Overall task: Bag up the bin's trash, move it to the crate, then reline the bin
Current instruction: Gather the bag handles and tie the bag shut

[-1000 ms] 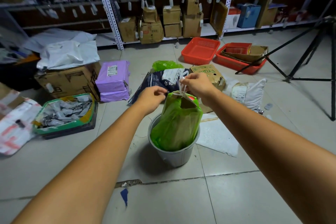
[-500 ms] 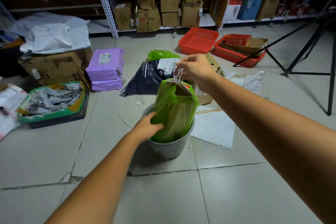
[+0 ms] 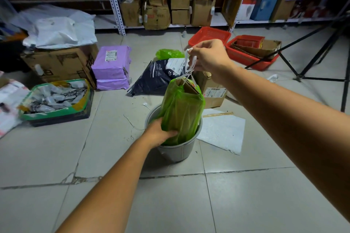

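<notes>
From my head camera, my right hand point(image 3: 210, 56) pinches the white drawstring point(image 3: 190, 62) above the green bag point(image 3: 181, 108). The bag stands tall in the grey bin point(image 3: 178, 150), its bottom hidden below the rim. My left hand point(image 3: 161, 133) grips the bag's lower side at the near rim. Bare floor point(image 3: 170, 204) opens toward me. A foam sheet point(image 3: 222, 132) lies just right of the bin, and the red crates point(image 3: 209, 36) sit well beyond.

The green bag point(image 3: 181, 111) is thin, glossy, translucent plastic, the cardboard point(image 3: 189, 86) inside matt brown, the grey bin point(image 3: 178, 151) smooth plastic, the floor point(image 3: 246, 195) faintly shiny, cracked tile.
</notes>
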